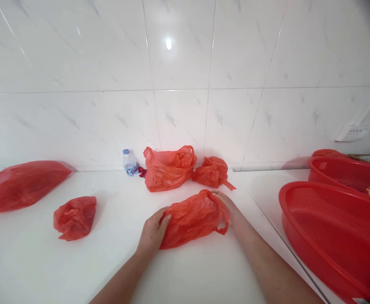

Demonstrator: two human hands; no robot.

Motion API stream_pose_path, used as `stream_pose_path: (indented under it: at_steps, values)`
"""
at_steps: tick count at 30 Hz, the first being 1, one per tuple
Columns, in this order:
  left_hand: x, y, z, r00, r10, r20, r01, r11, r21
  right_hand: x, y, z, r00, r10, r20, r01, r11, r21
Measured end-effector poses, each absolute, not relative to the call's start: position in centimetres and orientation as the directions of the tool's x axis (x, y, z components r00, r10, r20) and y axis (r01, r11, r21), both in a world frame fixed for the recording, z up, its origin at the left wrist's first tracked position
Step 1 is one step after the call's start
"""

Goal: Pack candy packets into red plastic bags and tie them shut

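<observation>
A red plastic bag (193, 218) with loop handles lies on its side in the middle of the white table, between my hands. My left hand (152, 230) grips its left end, thumb on top and the other fingers hidden beneath or behind. At the handle end, my right hand (227, 207) is closed on the bag's far right edge; most of its fingers are hidden behind the plastic. Just behind stand another red plastic bag (167, 173) with crumpled plastic inside and a bunched red bag (213, 172).
A small water bottle (129, 164) stands by the tiled wall. To the left lie a crumpled red bag (75, 217) and a large, full-looking red bag (23, 185). Red plastic baskets (330, 236) (346, 171) occupy the right side. A wall socket (352, 132) is above them.
</observation>
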State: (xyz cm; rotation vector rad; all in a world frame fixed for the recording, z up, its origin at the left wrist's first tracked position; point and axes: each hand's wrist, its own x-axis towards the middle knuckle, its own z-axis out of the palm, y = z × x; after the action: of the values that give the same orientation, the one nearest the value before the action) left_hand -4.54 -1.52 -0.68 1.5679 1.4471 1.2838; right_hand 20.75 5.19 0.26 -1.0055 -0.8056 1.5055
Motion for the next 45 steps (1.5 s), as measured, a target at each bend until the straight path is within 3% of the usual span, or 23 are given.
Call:
stream_pose_path:
  at_steps: [3, 9, 11, 14, 17, 19, 22, 25, 30, 33, 37, 38, 40, 41, 43, 45]
  values:
    - [-4.7, -1.3, -0.7, -0.161, 0.971, 0.175, 0.238, -0.134, 0.962, 21.7, 6.0, -0.1, 0.096, 0.983, -0.159, -0.396, -0.109, -0.912]
    - [-4.8, -1.3, -0.7, -0.203, 0.964, 0.171, 0.27, -0.113, 0.956, 23.2, 6.4, 1.3, 0.398, 0.911, -0.105, -0.217, -0.017, -0.976]
    - [-4.7, -1.3, -0.7, -0.206, 0.962, 0.177, 0.268, -0.119, 0.956, 23.0, 5.4, 3.1, 0.49, 0.872, -0.017, -0.117, 0.047, -0.992]
    - [-4.7, -1.3, -0.8, -0.203, 0.965, 0.164, 0.247, -0.111, 0.963, 21.4, 3.0, 6.0, 0.575, 0.775, 0.26, 0.163, 0.203, -0.966]
    - [-4.7, -1.3, -0.7, -0.197, 0.965, 0.171, 0.182, -0.135, 0.974, 18.7, 0.6, 7.2, 0.356, 0.779, 0.516, 0.442, 0.346, -0.828]
    - [-4.7, -1.4, -0.6, -0.191, 0.965, 0.18, 0.143, -0.154, 0.978, 16.7, -0.2, 6.6, 0.095, 0.833, 0.545, 0.553, 0.411, -0.725]
    - [-4.5, -1.6, -0.2, -0.111, 0.967, 0.227, 0.085, -0.219, 0.972, 14.5, -0.1, 3.9, -0.187, 0.853, 0.487, 0.679, 0.471, -0.563]
    - [-4.3, -1.9, -0.1, -0.022, 0.968, 0.248, -0.061, -0.249, 0.967, 13.5, 0.6, 1.1, -0.34, 0.851, 0.4, 0.736, 0.506, -0.45]
    - [-5.7, -1.0, -0.2, -0.118, 0.984, 0.136, -0.317, -0.167, 0.934, 13.4, 1.0, -0.9, -0.397, 0.883, 0.251, 0.821, 0.464, -0.333]
    - [-7.4, 0.1, 0.1, -0.264, 0.956, 0.124, -0.436, -0.234, 0.869, 13.5, 0.8, -1.1, -0.378, 0.914, 0.147, 0.816, 0.404, -0.412]
    - [-8.2, 0.5, 0.4, -0.427, 0.897, 0.114, -0.345, -0.279, 0.896, 13.4, 0.5, -1.1, -0.365, 0.93, 0.044, 0.798, 0.337, -0.5]
    - [-8.1, 0.2, 0.4, -0.481, 0.863, 0.156, -0.253, -0.307, 0.918, 13.4, 0.5, -1.1, -0.374, 0.924, 0.076, 0.799, 0.362, -0.48]
    - [-7.5, -0.5, 0.3, -0.567, 0.732, 0.377, 0.066, -0.416, 0.907, 13.4, 0.5, -0.9, -0.385, 0.912, 0.14, 0.809, 0.406, -0.424]
    - [-7.0, -1.0, 0.1, -0.536, 0.657, 0.53, 0.256, -0.471, 0.844, 13.4, 0.5, -0.9, -0.386, 0.909, 0.158, 0.815, 0.416, -0.403]
    - [-6.1, -1.8, -0.2, -0.283, 0.604, 0.745, 0.489, -0.577, 0.654, 13.3, 0.4, -0.8, -0.376, 0.91, 0.173, 0.825, 0.414, -0.383]
    - [-5.0, -2.4, -0.3, 0.06, 0.667, 0.743, 0.477, -0.673, 0.565, 13.1, 0.2, -0.8, -0.363, 0.912, 0.191, 0.833, 0.409, -0.373]
